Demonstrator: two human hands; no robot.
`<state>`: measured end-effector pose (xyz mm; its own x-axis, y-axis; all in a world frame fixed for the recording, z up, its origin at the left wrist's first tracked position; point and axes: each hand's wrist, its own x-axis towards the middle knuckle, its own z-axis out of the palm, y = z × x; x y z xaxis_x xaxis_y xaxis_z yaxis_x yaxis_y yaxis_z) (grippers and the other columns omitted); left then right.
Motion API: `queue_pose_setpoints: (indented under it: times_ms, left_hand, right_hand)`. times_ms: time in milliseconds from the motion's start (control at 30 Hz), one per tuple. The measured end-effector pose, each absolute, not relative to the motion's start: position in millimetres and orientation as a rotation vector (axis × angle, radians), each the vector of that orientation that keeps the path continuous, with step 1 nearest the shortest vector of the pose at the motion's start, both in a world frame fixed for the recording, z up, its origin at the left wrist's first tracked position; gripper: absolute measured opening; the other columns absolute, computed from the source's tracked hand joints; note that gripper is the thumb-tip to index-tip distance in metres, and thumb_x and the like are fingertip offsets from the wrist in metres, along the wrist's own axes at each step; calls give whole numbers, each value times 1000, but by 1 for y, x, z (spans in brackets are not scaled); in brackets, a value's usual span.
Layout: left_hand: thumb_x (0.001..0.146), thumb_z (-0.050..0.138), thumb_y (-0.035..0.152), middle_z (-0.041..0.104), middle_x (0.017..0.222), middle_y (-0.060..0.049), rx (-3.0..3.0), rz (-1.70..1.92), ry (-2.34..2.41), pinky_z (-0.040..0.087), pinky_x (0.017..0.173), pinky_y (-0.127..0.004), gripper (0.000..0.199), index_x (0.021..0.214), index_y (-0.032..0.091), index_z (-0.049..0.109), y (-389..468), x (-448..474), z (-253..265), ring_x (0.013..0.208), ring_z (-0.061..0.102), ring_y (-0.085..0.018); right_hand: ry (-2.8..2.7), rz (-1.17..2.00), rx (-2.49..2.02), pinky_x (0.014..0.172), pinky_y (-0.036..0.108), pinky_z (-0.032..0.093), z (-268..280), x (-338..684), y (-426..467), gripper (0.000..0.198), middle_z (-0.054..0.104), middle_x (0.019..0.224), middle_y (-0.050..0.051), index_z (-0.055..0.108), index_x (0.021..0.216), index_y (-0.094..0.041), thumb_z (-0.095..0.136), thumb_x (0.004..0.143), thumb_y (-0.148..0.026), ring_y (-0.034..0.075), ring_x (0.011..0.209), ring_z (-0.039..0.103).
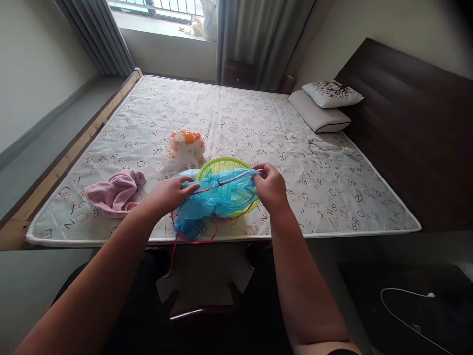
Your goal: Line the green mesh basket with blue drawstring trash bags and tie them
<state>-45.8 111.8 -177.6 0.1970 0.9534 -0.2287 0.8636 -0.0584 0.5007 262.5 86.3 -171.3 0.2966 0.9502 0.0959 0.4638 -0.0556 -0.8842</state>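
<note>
In the head view, a blue plastic bag (225, 192) is pinched by the left hand (175, 191) and right hand (270, 185), held apart. It is stretched long from left to right above the bed (251, 128). Part of the green basket (221, 165) is hidden by it.

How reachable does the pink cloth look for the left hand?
Likely yes: the pink cloth lies uncovered on the mattress, just left of the left hand, though that hand holds the blue bag.
</note>
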Motion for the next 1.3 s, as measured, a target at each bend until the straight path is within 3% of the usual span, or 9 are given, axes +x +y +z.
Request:
queue_pose_setpoints:
  times_ms: [100, 267, 433, 633, 800, 933, 1033, 1167, 1300]
  left_hand:
    - [105, 52, 61, 76, 132, -21, 2111, 303, 1823, 53, 110, -54, 59, 136, 17, 77, 107, -45, -174, 128, 70, -43]
    - [94, 78, 51, 65, 153, -19, 2366, 851, 1553, 47, 123, -51, 67, 151, 18, 65, 86, -11, -174, 144, 60, -37]
    - [101, 67, 30, 80, 120, -12, 2338, 817, 1521, 57, 105, -42, 24, 119, 22, 81, 87, 1, -183, 111, 75, -30]
    - [96, 61, 18, 79, 120, -11, 2165, 1077, 1781, 56, 106, -39, 28, 116, 21, 81, 108, -41, -176, 113, 74, -28]
    - [89, 64, 17, 81, 108, -7, 1954, 1056, 1837, 59, 94, -37, 30, 114, 23, 80, 115, -56, -176, 99, 77, -26]
    - [91, 62, 24, 79, 93, -3, 1731, 1012, 1773, 57, 72, -31, 32, 120, 24, 76, 117, -53, -178, 70, 74, -19]
    - [90, 67, 33, 77, 87, -2, 1725, 971, 1779, 55, 70, -30, 30, 115, 23, 78, 118, -55, -176, 63, 70, -17]
    - [90, 66, 38, 75, 84, -5, 1797, 950, 1939, 52, 76, -31, 25, 99, 21, 81, 123, -66, -176, 80, 70, -22]
    - [92, 64, 47, 61, 68, -2, 1502, 946, 1770, 51, 65, -29, 30, 87, 19, 74, 126, -70, -184, 67, 59, -19]
  right_hand:
    - [-1191, 782, -1578, 68, 32, 49, -178, 259, 90, 22, 72, 90, 3, 71, 104, -22, 62, 86, -32, 17, 74, 63]
    - [-1220, 1045, -1362, 69, 31, 52, -177, 242, 84, 26, 68, 92, 1, 70, 107, -23, 69, 85, -37, 16, 78, 64]
    - [-1468, 1004, -1260, 70, 32, 54, -157, 232, 72, 28, 68, 104, 3, 71, 115, -25, 72, 88, -32, 16, 79, 64]
    - [-1670, 483, -1515, 85, 41, 53, -161, 257, 77, 4, 68, 103, 7, 67, 94, -23, 69, 91, -21, 20, 83, 62]
    - [-1416, 859, -1505, 73, 34, 48, -176, 264, 84, 19, 67, 90, 2, 58, 92, -25, 70, 95, -41, 18, 78, 61]
    - [-1088, 1289, -1283, 57, 26, 40, -179, 265, 88, 45, 62, 79, -4, 52, 94, -27, 83, 80, -57, 13, 65, 53]
    - [-939, 1337, -1198, 55, 24, 40, -180, 272, 93, 50, 62, 78, -5, 56, 97, -27, 91, 70, -51, 12, 63, 52]
    - [-771, 1185, -1245, 59, 23, 45, -185, 284, 101, 42, 62, 80, -5, 59, 97, -25, 85, 68, -39, 11, 66, 56]
    - [-743, 1157, -1437, 55, 24, 43, -188, 295, 103, 33, 60, 77, -5, 59, 100, -26, 70, 69, -31, 12, 61, 52]
